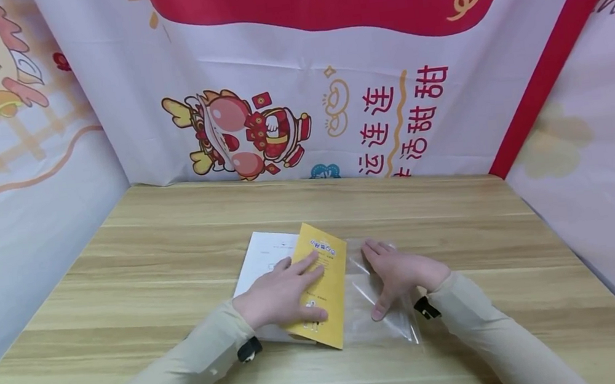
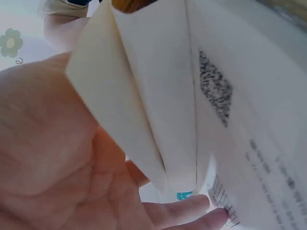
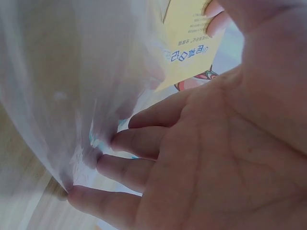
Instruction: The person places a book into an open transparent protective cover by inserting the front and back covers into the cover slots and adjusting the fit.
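A yellow printed leaflet [image 1: 332,288] with a fold stands partly raised over a white printed sheet [image 1: 255,256] in the middle of the table. My left hand [image 1: 286,296] lies across both, its fingers spread on the yellow face. From the left wrist, pale inner flaps and a white page with a QR code [image 2: 216,88] show beside the palm. Just right of the leaflet, a clear plastic bag [image 1: 362,326] lies flat. My right hand [image 1: 401,269] rests on this bag with thumb and fingers apart; in the right wrist view its fingertips touch the film [image 3: 57,96].
The wood-grain table [image 1: 144,282] extends around the papers. Printed cloth [image 1: 272,53] hangs behind its far edge, with more cloth along both sides. A small black wrist-worn device [image 1: 249,349] sits under the left cuff and another [image 1: 426,308] by the right.
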Demonstrator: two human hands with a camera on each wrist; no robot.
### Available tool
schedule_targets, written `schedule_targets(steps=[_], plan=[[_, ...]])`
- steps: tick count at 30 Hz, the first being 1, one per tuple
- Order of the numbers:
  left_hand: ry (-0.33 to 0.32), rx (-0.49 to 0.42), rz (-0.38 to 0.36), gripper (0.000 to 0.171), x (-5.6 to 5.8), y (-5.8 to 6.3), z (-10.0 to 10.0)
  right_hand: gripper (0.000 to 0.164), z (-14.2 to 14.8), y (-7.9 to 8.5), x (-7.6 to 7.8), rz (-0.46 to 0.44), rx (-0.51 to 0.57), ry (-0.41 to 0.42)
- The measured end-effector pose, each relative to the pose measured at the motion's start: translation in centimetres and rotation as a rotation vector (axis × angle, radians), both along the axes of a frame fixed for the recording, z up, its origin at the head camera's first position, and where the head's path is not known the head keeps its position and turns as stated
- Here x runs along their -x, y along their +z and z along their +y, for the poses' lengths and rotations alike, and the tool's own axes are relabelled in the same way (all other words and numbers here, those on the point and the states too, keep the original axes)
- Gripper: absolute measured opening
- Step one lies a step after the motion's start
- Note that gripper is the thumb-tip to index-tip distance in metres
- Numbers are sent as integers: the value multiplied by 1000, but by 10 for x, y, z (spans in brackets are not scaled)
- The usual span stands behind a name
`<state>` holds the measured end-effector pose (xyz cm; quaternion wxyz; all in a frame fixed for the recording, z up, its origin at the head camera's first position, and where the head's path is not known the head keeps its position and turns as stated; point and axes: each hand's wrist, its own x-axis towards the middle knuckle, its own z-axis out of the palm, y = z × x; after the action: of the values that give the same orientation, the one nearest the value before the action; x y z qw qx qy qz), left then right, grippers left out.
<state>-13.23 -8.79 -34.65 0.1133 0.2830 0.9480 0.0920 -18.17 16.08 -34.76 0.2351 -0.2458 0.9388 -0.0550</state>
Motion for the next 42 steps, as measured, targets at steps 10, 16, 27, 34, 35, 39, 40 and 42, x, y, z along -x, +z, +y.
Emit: schedule_targets(steps=[10,16,27,34,35,39,40,42], plan=[[-53,-36,-77,82,6,-1,5,136,1,-2,1,-3,4,11],[-12,-99,-94,91,9,1,3,136,-1,-3,0,1,1,-5],[168,-397,-273,58,27,10,-6,137,-1,0,-1,10,-9,5],[277,-483,-485,42,28,8,-10,136,-1,1,-1,-2,0,1],[284,-485,-491,41,28,8,-9,137,-1,0,-1,-2,-4,0],[281,-439,-445,38,28,7,-9,136,-1,0,-1,3,-9,0],[281,-430,-435,38,28,7,-8,136,-1,0,0,4,-9,0],[277,-425,-421,37,28,7,-8,136,-1,-1,0,6,-12,2]])
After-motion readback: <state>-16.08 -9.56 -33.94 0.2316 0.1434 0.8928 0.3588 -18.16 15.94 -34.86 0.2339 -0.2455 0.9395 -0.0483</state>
